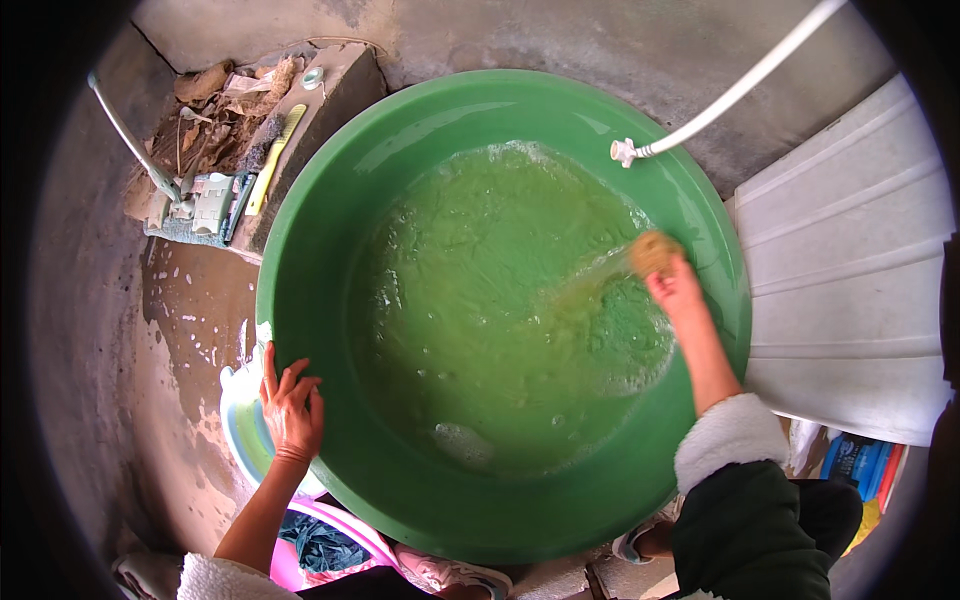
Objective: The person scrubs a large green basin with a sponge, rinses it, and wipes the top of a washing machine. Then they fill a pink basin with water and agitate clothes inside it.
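Note:
A large round green plastic basin [315, 247] with shallow, slightly cloudy water [480, 300] in it stands before me. My right hand [675, 285] is inside its right wall, shut on a blurred, rounded tan scrubber [652, 251], perhaps a loofah. A streak of water trails leftward from the scrubber. My left hand [291, 412] lies on the basin's left rim with its fingers apart and holds nothing. White foam clings to the rim just above those fingertips. More foam [463, 442] floats near the front.
A white hose [720, 112] hangs over the basin's back right rim. On a concrete ledge [337, 82] at left lie a yellow-handled brush [276, 157] and debris. A small pale basin [244, 431] and a pink tub [360, 517] with dark cloth stand at lower left. White ridged panels [840, 262] border the right.

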Tool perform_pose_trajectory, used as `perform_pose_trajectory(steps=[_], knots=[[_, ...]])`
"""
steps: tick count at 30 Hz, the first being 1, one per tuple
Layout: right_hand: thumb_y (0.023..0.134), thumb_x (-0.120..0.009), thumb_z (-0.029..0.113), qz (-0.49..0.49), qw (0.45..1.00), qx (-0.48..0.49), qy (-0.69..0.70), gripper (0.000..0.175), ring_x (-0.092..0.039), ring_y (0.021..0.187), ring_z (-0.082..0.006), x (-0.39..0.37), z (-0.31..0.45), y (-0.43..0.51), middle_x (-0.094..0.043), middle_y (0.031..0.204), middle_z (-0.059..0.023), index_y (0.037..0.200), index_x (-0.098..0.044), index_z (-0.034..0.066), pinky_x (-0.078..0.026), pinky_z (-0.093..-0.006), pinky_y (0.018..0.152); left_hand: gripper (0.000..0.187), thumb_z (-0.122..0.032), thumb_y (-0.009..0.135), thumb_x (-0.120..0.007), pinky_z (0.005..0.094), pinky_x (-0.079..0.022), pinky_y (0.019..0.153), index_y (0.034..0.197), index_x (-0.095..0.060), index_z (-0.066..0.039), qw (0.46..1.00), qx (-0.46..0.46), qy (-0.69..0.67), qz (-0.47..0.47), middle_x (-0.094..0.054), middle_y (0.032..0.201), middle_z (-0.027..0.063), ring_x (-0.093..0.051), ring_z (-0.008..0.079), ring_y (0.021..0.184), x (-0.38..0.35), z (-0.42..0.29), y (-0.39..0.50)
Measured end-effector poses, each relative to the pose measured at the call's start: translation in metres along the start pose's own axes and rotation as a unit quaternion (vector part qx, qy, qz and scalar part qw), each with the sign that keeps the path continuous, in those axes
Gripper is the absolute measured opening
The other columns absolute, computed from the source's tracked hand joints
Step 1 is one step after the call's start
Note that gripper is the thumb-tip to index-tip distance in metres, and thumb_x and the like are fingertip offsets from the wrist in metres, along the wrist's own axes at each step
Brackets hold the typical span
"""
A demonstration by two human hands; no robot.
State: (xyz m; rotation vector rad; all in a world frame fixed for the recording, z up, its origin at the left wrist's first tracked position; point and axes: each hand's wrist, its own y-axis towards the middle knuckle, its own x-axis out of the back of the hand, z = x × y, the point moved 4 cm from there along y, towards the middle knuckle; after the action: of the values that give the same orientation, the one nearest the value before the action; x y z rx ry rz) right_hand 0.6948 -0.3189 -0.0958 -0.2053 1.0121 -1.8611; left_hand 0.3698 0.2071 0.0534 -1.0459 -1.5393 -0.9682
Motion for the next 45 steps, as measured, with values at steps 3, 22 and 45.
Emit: perform_pose_trajectory(steps=[3,22,45], knots=[[0.1,-0.045,0.029,-0.008,0.981,-0.112,0.161,0.031,-0.063,0.094,-0.027,0.0,0.059,0.037,-0.065,0.112,-0.0075,0.114,-0.063,0.0089,-0.062,-0.0344,0.064,0.016,-0.009,0.08,-0.056,0.0516,-0.027,0.112,0.084,-0.071,-0.006,1.0,-0.003,0.0,0.002,-0.062,0.122,0.0078,-0.026,0.0391,0.145,-0.001,-0.002,0.0],[0.095,-0.058,0.006,0.205,0.969,0.013,0.135,0.034,-0.051,0.116,-0.0337,-0.317,0.014,0.083,-0.051,0.129,-0.0169,0.127,-0.05,-0.0009,-0.062,-0.0411,0.085,0.016,-0.008,0.078,-0.057,0.0525,-0.029,0.109,0.085,-0.071,-0.004,1.0,-0.008,0.005,0.015,-0.061,0.121,0.01,-0.029,0.0426,0.142,0.001,-0.002,0.004],[0.074,-0.07,0.009,0.432,0.702,0.344,-0.45,0.046,-0.06,0.108,-0.0396,-0.376,-0.3,-0.147,-0.063,0.11,-0.0253,0.115,-0.052,0.001,-0.05,-0.0438,0.089,0.014,-0.007,0.076,-0.06,0.051,-0.033,0.104,0.085,-0.071,-0.006,1.0,-0.012,0.009,0.011,-0.061,0.12,0.0091,-0.028,0.0403,0.143,0.001,0.0,0.004]])
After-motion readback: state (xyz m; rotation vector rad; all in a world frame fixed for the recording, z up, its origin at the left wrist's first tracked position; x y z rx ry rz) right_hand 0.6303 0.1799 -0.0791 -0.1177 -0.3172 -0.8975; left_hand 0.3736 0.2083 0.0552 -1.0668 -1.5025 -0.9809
